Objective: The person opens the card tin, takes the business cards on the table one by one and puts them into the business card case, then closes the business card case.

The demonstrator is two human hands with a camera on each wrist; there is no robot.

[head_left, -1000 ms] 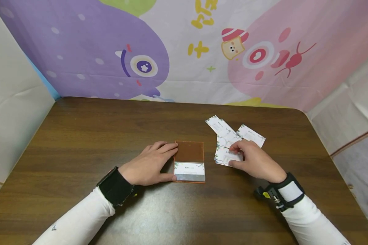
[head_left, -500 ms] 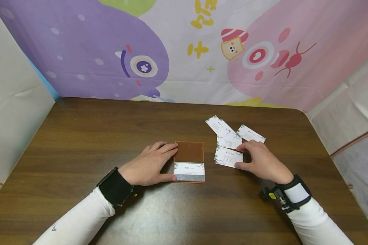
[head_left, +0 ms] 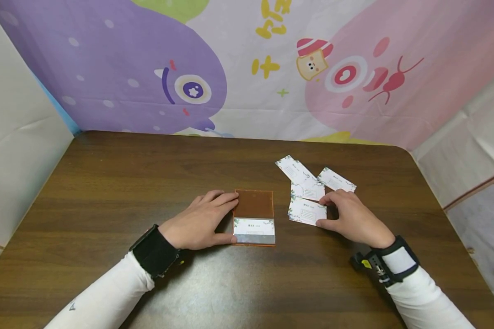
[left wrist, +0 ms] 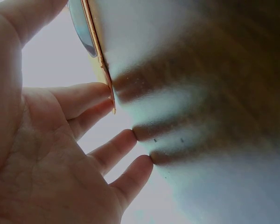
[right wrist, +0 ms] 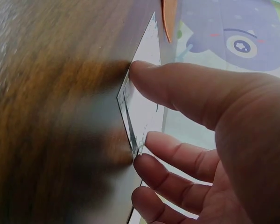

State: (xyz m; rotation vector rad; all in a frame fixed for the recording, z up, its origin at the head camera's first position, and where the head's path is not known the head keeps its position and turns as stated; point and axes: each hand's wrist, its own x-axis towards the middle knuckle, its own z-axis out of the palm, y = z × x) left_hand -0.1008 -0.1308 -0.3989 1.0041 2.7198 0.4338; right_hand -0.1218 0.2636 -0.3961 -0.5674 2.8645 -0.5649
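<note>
A brown card holder [head_left: 254, 204] lies unfolded on the table, with a white business card [head_left: 254, 225] in its clear lower pocket. My left hand [head_left: 199, 224] rests at its left side, fingers spread and fairly straight, with thumb and index finger touching the edge. In the left wrist view the holder's thin edge [left wrist: 101, 60] meets the fingertips. To the right, my right hand [head_left: 351, 219] pinches the right end of the nearest loose business card [head_left: 306, 211] between thumb and fingers. The right wrist view shows the thumb on one edge of that card and fingers at the opposite edge.
Several more leaf-patterned business cards [head_left: 294, 170] overlap just behind, one card [head_left: 335, 179] angled to the right. The wooden table [head_left: 148, 169] ends at a cartoon-printed cloth [head_left: 247, 105], with pale panels on both sides.
My right hand has slid a little to the right, off the face of the nearest loose card to its right end. The left hand and card holder have stayed still.
</note>
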